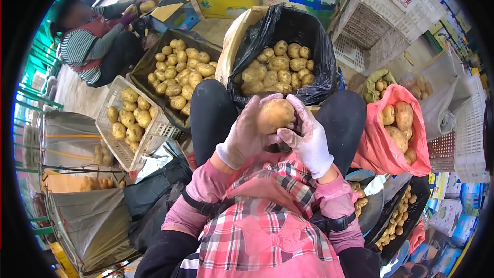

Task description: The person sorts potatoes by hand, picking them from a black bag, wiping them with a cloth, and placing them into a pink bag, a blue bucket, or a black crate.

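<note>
A large potato (276, 116) is held between my two gloved hands, just above my lap. My left hand (243, 128) curves round its left side, in a soiled white glove. On the other side my right hand (309, 139) grips it with thumb and fingers, its glove dirty at the fingertips. Directly ahead, beyond my knees, a box lined with a black plastic bag (321, 36) holds several potatoes (280, 64). Beside my right knee stands a pink bag (424, 139) with big potatoes (401, 118) in it.
Left of my knees are a dark-lined box (139, 69) and a white plastic crate (107, 133), both with potatoes. A co-worker (98, 41) sits at upper left, handling potatoes. Yellow cartons (226, 0) and empty white crates (386, 15) stand behind. Smaller potatoes (396, 221) lie at lower right.
</note>
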{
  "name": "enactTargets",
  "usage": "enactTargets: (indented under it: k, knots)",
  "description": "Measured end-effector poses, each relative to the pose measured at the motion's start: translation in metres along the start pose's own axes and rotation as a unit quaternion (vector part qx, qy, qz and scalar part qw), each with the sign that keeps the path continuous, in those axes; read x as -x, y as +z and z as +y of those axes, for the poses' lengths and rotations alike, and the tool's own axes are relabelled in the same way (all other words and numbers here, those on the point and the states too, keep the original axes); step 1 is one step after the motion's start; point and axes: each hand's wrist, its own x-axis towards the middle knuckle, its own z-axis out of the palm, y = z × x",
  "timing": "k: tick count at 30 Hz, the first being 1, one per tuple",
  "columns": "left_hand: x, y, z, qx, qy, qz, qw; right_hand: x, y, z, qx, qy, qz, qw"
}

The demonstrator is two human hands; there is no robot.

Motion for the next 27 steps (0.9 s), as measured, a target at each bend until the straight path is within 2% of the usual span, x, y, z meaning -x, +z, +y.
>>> enactTargets:
  k: [2, 3, 4, 5, 6, 8, 9, 11, 12, 13, 14, 15, 16, 17, 19, 20, 22, 24, 25, 26, 27]
  knots:
    - [0.006, 0.005, -0.004, -0.107, 0.114, 0.005, 0.988, -0.004, -0.001, 0.005, 0.191, -0.111, 0.016, 0.975]
    - [0.013, 0.006, -0.011, -0.268, 0.238, 0.014, 0.934, -0.007, -0.002, 0.006, 0.284, -0.165, 0.023, 0.944]
    - [0.015, 0.007, -0.019, -0.415, 0.350, 0.021, 0.839, -0.008, 0.012, -0.002, 0.441, -0.218, 0.080, 0.867]
    - [0.005, -0.002, -0.030, -0.301, 0.239, -0.008, 0.923, -0.010, 0.020, 0.001, 0.409, -0.227, 0.106, 0.878]
    - [-0.006, -0.011, -0.042, -0.172, 0.125, -0.004, 0.977, -0.010, 0.023, 0.003, 0.376, -0.236, 0.131, 0.887]
    - [0.002, -0.004, -0.040, -0.316, 0.237, 0.031, 0.918, -0.012, 0.022, -0.003, 0.405, -0.242, 0.135, 0.872]
    - [0.007, 0.000, -0.040, -0.383, 0.289, 0.050, 0.876, -0.014, 0.021, -0.006, 0.419, -0.243, 0.135, 0.864]
    - [0.014, 0.005, -0.041, -0.507, 0.382, 0.083, 0.768, -0.019, 0.020, -0.010, 0.379, -0.204, 0.147, 0.890]
    - [0.009, -0.009, -0.054, -0.348, 0.254, 0.128, 0.893, -0.022, 0.015, -0.013, 0.362, -0.184, 0.162, 0.900]
    - [0.011, 0.006, -0.036, -0.052, 0.100, 0.019, 0.993, -0.024, 0.012, -0.012, 0.321, -0.169, 0.179, 0.914]
    - [0.010, 0.019, -0.019, 0.249, -0.083, 0.020, 0.965, -0.026, 0.005, -0.006, 0.301, -0.153, 0.193, 0.921]
    - [0.009, 0.025, -0.012, 0.301, -0.112, -0.019, 0.947, -0.027, 0.002, -0.005, 0.222, -0.136, 0.209, 0.943]
    - [0.006, 0.016, -0.015, 0.272, -0.095, -0.021, 0.957, -0.025, -0.003, 0.002, 0.271, -0.129, 0.241, 0.923]
    - [0.006, 0.015, -0.010, 0.268, -0.079, 0.001, 0.960, -0.025, -0.001, 0.006, 0.283, -0.197, 0.266, 0.900]
    - [-0.004, -0.011, -0.007, 0.279, -0.071, -0.009, 0.958, -0.010, -0.016, 0.002, 0.343, -0.309, 0.275, 0.844]
    - [-0.007, -0.029, -0.009, 0.275, -0.058, 0.005, 0.960, 0.000, -0.023, -0.006, 0.386, -0.351, 0.261, 0.812]
    - [-0.005, -0.030, -0.004, 0.288, -0.059, 0.028, 0.955, 0.041, -0.044, -0.018, 0.386, -0.385, 0.315, 0.777]
    - [-0.011, -0.054, -0.008, 0.317, -0.085, -0.003, 0.945, 0.098, -0.091, -0.020, 0.412, -0.347, 0.372, 0.756]
    - [-0.012, -0.060, -0.008, 0.310, -0.096, 0.011, 0.946, 0.135, -0.107, -0.025, 0.387, -0.245, 0.443, 0.771]
    - [-0.014, -0.062, -0.010, 0.305, -0.104, 0.029, 0.946, 0.169, -0.126, -0.028, 0.359, -0.142, 0.525, 0.759]
    - [-0.015, -0.064, -0.014, 0.303, -0.108, 0.046, 0.946, 0.204, -0.168, 0.000, 0.290, -0.122, 0.579, 0.752]
